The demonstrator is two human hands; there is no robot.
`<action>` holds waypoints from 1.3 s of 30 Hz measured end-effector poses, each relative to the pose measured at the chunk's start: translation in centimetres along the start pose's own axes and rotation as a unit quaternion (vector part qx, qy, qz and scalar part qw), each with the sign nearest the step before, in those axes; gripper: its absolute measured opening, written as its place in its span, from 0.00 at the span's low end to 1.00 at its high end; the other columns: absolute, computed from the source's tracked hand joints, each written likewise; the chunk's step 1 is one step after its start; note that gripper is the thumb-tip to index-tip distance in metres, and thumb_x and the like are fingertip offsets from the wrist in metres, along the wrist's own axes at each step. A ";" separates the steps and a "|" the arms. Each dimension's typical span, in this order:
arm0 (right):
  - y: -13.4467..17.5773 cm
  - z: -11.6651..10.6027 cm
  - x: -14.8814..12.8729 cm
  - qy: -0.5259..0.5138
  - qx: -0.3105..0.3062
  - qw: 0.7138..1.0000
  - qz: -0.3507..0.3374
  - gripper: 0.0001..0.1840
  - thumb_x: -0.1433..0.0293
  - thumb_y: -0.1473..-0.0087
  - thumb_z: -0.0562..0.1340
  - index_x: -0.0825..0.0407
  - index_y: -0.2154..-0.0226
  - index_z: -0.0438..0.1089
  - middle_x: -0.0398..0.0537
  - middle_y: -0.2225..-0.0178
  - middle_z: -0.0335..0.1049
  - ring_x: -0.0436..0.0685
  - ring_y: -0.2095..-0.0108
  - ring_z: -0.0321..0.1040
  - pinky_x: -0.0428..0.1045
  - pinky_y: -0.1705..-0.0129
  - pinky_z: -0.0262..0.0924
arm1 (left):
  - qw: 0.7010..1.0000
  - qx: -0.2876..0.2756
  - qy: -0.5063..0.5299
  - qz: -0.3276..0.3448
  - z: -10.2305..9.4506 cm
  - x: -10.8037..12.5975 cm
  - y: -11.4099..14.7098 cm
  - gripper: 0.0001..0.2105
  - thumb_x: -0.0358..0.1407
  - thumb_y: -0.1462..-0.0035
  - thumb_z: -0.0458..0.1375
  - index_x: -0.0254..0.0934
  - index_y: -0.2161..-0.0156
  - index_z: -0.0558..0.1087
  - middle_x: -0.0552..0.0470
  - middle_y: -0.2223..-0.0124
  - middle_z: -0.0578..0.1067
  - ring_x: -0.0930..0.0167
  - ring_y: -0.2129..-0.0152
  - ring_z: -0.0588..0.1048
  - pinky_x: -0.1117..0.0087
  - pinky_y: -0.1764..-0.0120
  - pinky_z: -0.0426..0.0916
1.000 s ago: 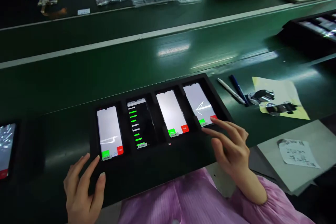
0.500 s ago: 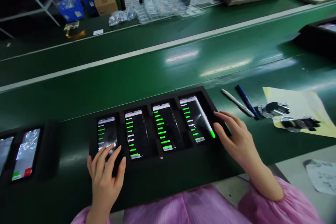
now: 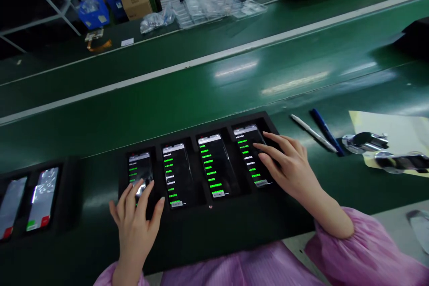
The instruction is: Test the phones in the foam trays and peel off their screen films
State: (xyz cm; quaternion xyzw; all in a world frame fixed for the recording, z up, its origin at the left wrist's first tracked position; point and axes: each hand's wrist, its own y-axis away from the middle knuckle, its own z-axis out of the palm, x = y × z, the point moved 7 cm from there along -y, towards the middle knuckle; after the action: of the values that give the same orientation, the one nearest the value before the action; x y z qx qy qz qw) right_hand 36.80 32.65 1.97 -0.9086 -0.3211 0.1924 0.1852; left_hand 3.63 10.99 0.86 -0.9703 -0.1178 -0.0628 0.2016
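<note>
A black tray in front of me holds several smartphones in separate slots, their lit screens showing lists in green and white text. My left hand is over the lower part of the leftmost phone, fingers spread and holding nothing. Over the rightmost phone is my right hand, its fingers stretched across the screen's right side; whether they touch the glass I cannot tell. Between the hands lie a second phone and a third phone, both uncovered.
To the left, another black tray holds phones with film-covered screens. On the right lie a white pen, a blue pen and metallic pieces on yellowish paper. Plastic trays stand beyond the green belt.
My right hand has moved left from the tray's right edge onto the rightmost phone. A white bar with a green end on that screen is gone. My left hand stays over the leftmost phone.
</note>
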 end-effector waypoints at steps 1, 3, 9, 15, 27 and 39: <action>0.0 0.1 -0.3 0.004 -0.003 1.000 -0.005 0.18 0.62 0.26 0.55 0.47 0.46 0.77 0.57 0.39 0.72 0.69 0.40 0.67 0.65 0.44 0.63 | 1.000 -0.010 -0.001 0.002 0.2 0.4 -0.5 0.19 0.40 0.31 0.61 0.45 0.37 0.72 0.39 0.38 0.73 0.47 0.36 0.66 0.29 0.33 0.49; 0.0 0.6 -1.0 0.019 -0.019 1.000 -0.017 0.19 0.60 0.26 0.54 0.47 0.43 0.76 0.57 0.38 0.70 0.70 0.39 0.66 0.67 0.44 0.62 | 0.999 -0.034 -0.001 0.010 0.8 1.5 -1.6 0.19 0.42 0.30 0.59 0.44 0.37 0.73 0.38 0.36 0.71 0.46 0.36 0.65 0.25 0.34 0.48; 1.5 1.1 -2.3 0.065 -0.048 0.996 -0.033 0.23 0.58 0.25 0.51 0.47 0.46 0.79 0.58 0.35 0.68 0.75 0.38 0.64 0.72 0.44 0.58 | 0.993 -0.104 0.005 0.047 2.5 4.5 -2.9 0.23 0.46 0.29 0.58 0.51 0.32 0.69 0.39 0.29 0.66 0.45 0.33 0.61 0.19 0.36 0.41; 2.0 -0.9 -4.9 -0.017 -0.049 0.994 -0.094 0.18 0.60 0.26 0.57 0.47 0.58 0.81 0.53 0.42 0.75 0.69 0.43 0.69 0.67 0.42 0.55 | 0.994 -0.058 0.051 0.080 0.0 3.6 -1.4 0.10 0.40 0.30 0.60 0.48 0.48 0.81 0.46 0.38 0.76 0.52 0.35 0.66 0.32 0.29 0.38; 1.8 -0.5 -4.0 -0.075 -0.061 0.995 -0.040 0.19 0.59 0.25 0.55 0.45 0.54 0.81 0.50 0.40 0.74 0.65 0.42 0.68 0.64 0.42 0.55 | 0.992 -0.059 -0.071 -0.085 -1.3 -4.5 1.3 0.18 0.45 0.26 0.52 0.42 0.46 0.80 0.37 0.33 0.71 0.43 0.32 0.64 0.23 0.35 0.44; 3.6 -4.5 0.8 -0.039 -0.022 0.999 -0.028 0.17 0.65 0.27 0.58 0.48 0.65 0.79 0.52 0.46 0.77 0.67 0.47 0.72 0.63 0.48 0.60 | 0.996 0.080 -0.022 0.013 -5.5 -3.0 3.3 0.02 0.30 0.35 0.63 0.36 0.60 0.80 0.38 0.53 0.82 0.51 0.45 0.78 0.40 0.35 0.61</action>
State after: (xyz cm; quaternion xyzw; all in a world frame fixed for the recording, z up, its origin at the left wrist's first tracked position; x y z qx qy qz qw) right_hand 41.33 29.55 3.98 -0.8951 -0.3574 0.2150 0.1575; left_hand 1.14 5.23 4.12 -0.9537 -0.1138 -0.0292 0.2770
